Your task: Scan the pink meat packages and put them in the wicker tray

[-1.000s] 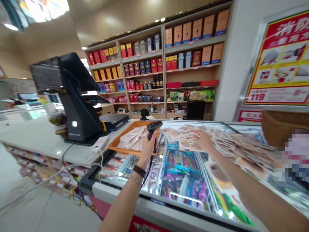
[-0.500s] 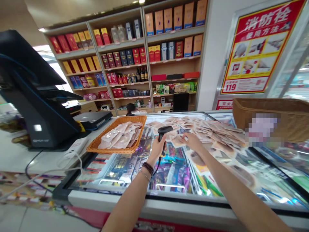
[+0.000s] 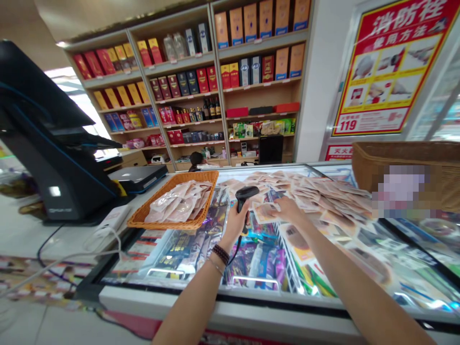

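My left hand (image 3: 235, 225) is closed around the grip of a black barcode scanner (image 3: 247, 192), its cord hanging past the wrist. To the right of it, my right hand (image 3: 288, 210) pinches a flat, clear-edged packet (image 3: 263, 212) by its right side, just beside the scanner head. Many similar packets (image 3: 332, 197) lie in a loose pile on the freezer's glass top, behind and right of my right hand. An orange wicker basket (image 3: 161, 225) on the left holds several more packets (image 3: 179, 203).
The chest freezer (image 3: 230, 306) shows colourful bags through its glass. At left stand a black checkout terminal (image 3: 57, 158) and a flat dark device (image 3: 138, 177) on the counter. A brown basket (image 3: 442, 167) sits at right. Behind, a person's head (image 3: 196, 159) shows below the shelves.
My right hand has lifted the packet slightly off the pile's edge, and its printed face now shows beside the scanner. My left hand with the scanner has hardly moved.
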`<control>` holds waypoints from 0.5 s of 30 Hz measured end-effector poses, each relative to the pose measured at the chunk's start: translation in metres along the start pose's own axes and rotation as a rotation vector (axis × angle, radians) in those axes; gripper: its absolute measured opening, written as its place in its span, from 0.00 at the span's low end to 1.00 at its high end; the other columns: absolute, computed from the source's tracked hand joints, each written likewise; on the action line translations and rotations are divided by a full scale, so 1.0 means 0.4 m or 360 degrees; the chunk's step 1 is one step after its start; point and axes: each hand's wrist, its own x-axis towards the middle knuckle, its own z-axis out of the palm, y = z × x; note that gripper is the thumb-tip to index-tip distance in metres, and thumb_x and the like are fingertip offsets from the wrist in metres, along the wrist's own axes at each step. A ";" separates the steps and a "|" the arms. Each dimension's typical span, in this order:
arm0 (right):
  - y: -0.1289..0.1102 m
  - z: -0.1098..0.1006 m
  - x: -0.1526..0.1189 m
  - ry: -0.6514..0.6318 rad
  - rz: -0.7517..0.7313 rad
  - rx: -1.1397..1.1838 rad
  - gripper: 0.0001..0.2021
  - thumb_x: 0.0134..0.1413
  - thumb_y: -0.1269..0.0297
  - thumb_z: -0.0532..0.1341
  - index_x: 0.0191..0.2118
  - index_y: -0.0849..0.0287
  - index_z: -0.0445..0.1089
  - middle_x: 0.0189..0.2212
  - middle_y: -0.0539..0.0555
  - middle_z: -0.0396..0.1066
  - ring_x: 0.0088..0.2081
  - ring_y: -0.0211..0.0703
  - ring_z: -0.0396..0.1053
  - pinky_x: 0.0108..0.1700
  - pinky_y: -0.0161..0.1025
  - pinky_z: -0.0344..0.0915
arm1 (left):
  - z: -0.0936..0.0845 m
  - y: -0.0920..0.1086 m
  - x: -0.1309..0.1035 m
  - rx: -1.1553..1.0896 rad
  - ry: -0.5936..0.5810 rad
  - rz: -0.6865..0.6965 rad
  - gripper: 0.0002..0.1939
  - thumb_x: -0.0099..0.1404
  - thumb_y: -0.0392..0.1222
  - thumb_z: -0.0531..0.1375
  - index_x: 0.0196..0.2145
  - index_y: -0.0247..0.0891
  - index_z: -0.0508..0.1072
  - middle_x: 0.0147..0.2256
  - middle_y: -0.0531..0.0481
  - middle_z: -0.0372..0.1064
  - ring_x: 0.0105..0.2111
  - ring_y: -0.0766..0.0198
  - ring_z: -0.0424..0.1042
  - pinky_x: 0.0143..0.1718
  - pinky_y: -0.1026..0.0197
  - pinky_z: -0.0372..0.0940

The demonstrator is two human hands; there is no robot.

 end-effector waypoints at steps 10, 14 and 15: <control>0.007 0.003 0.001 -0.0038 0.0034 0.0117 0.22 0.59 0.54 0.76 0.53 0.62 0.80 0.49 0.68 0.80 0.52 0.60 0.80 0.53 0.45 0.72 | -0.005 0.000 0.000 0.0002 0.0007 0.0002 0.32 0.57 0.72 0.73 0.33 0.42 0.67 0.21 0.60 0.64 0.15 0.72 0.61 0.19 0.65 0.61; 0.026 0.014 -0.002 0.0012 -0.0138 0.0082 0.19 0.57 0.56 0.76 0.52 0.56 0.81 0.53 0.65 0.78 0.54 0.59 0.77 0.56 0.46 0.70 | -0.004 -0.001 -0.001 0.0030 0.0012 0.0018 0.32 0.58 0.73 0.72 0.32 0.42 0.66 0.21 0.59 0.64 0.16 0.71 0.61 0.19 0.65 0.59; 0.034 0.018 -0.001 0.0036 -0.0172 0.0114 0.19 0.54 0.57 0.77 0.50 0.55 0.81 0.53 0.64 0.78 0.54 0.59 0.77 0.56 0.46 0.69 | -0.003 -0.001 -0.001 0.0043 0.0021 0.0027 0.33 0.57 0.73 0.72 0.32 0.42 0.67 0.21 0.59 0.64 0.16 0.71 0.61 0.19 0.65 0.59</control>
